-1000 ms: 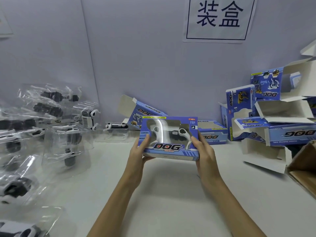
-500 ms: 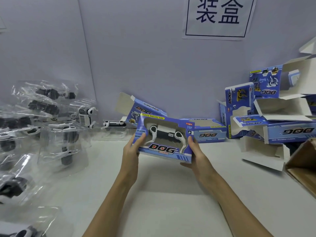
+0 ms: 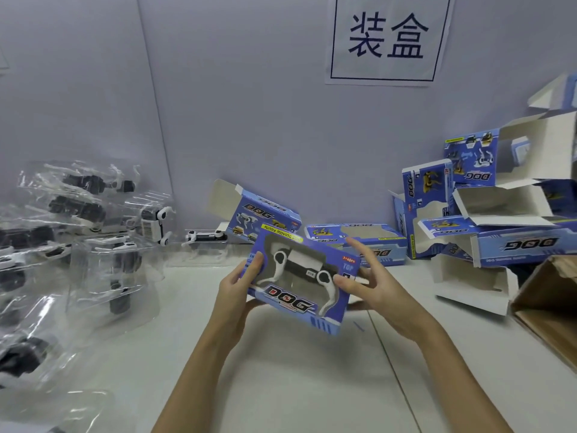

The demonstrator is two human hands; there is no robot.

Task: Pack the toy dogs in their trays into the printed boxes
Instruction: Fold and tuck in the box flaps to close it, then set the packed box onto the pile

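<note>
A blue printed box (image 3: pixel 299 304) marked DOG is held tilted above the white table (image 3: pixel 296 379), its right end lower. Through its window a white and black toy dog (image 3: pixel 304 264) shows in its tray. My left hand (image 3: pixel 234 295) grips the box's left end, thumb on the front. My right hand (image 3: pixel 384 292) holds the right end, with the thumb on the front, fingers behind and the index finger raised. Several toy dogs in clear trays (image 3: pixel 103 257) are piled at the left.
Open empty printed boxes (image 3: pixel 515 245) are heaped at the right by the wall. One box (image 3: pixel 259 214) leans on the wall behind my hands, another (image 3: pixel 368 242) lies flat. A brown carton (image 3: pixel 549 304) stands at the right edge. A single toy dog (image 3: pixel 206 237) lies by the wall.
The box has tipped further, clockwise, and come nearer to me. My right hand has shifted on the right end, its thumb now on the front and its index finger lifted.
</note>
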